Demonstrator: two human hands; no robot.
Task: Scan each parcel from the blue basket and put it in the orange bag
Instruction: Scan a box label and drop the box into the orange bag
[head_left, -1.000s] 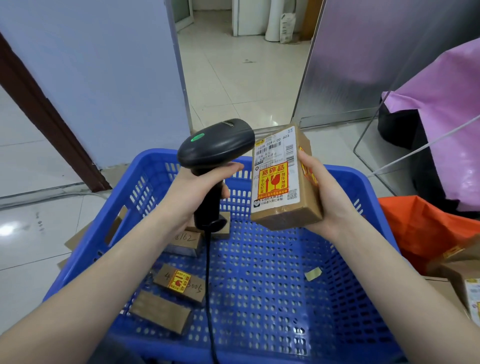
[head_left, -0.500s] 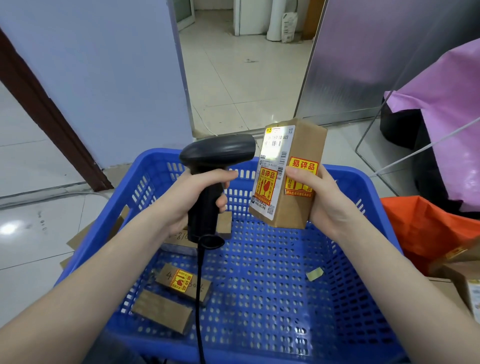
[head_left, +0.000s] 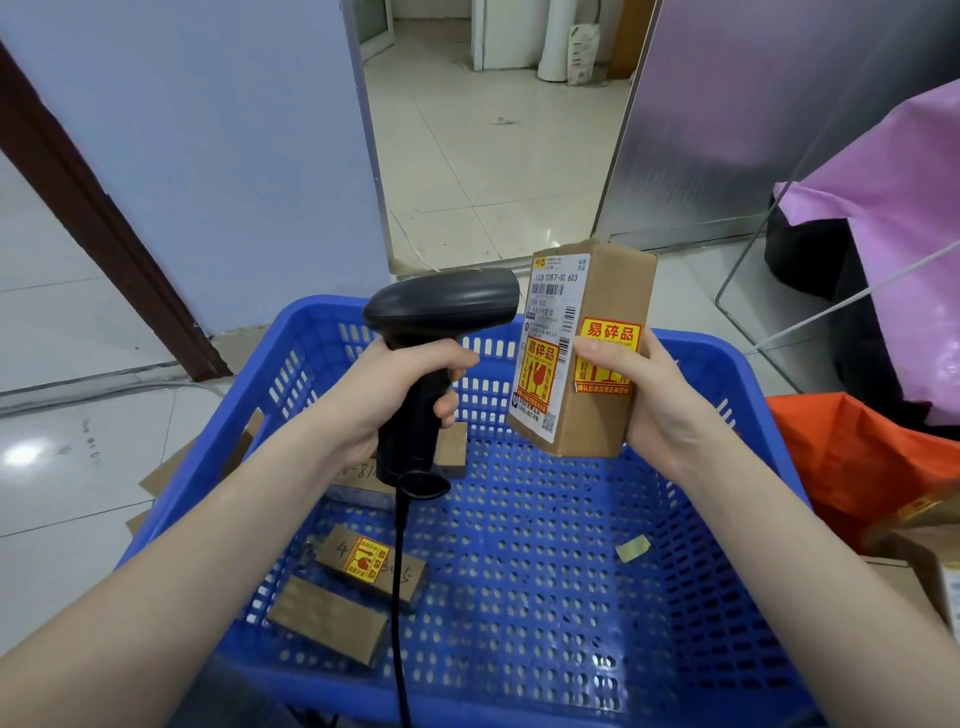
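A brown parcel (head_left: 597, 353) is held upright above the blue basket (head_left: 737, 395), gripped by the right hand (head_left: 644, 395), whose thumb partly covers a yellow sticker. A black scanner (head_left: 441, 317) is clasped by the left hand (head_left: 400, 395), its nose just beside the white label. Three small parcels (head_left: 371, 564) are seen in the basket, a fourth half hidden behind the scanner. The orange bag (head_left: 841, 457) is cut off at right.

Brown labelled parcel (head_left: 582, 358) upright above blue basket (head_left: 691, 597).
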